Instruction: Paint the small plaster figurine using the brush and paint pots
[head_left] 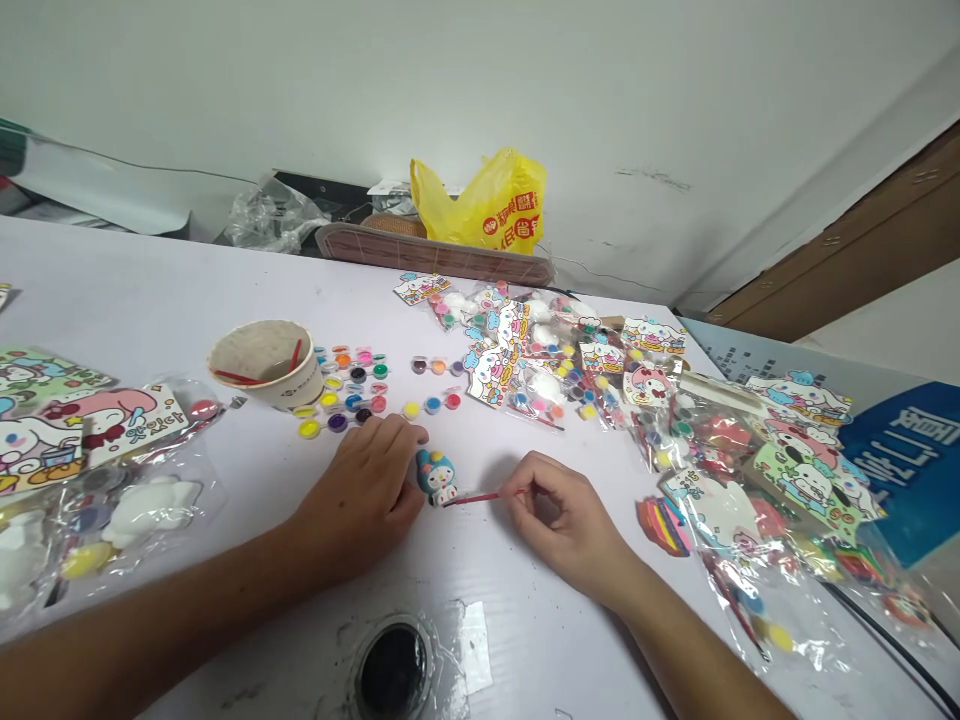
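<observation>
A small blue and white figurine (436, 474) stands on the table between my hands. My left hand (371, 485) is closed around the figurine's left side, fingers curled, with the fingertips at its edge. In a pinch, my right hand (551, 505) holds a thin red brush (480, 497), whose dark tip touches the lower part of the figurine. Beyond my left hand lie several small paint pots (358, 374) in many colours. A paper cup (266, 362) with red brushes leaning inside stands to the left of the pots.
Packaged craft kits (525, 350) spread over the back and right of the table, with more packets (150, 505) at the left. A round black hole (393, 670) lies at the near edge. A yellow bag (487, 205) stands behind the table.
</observation>
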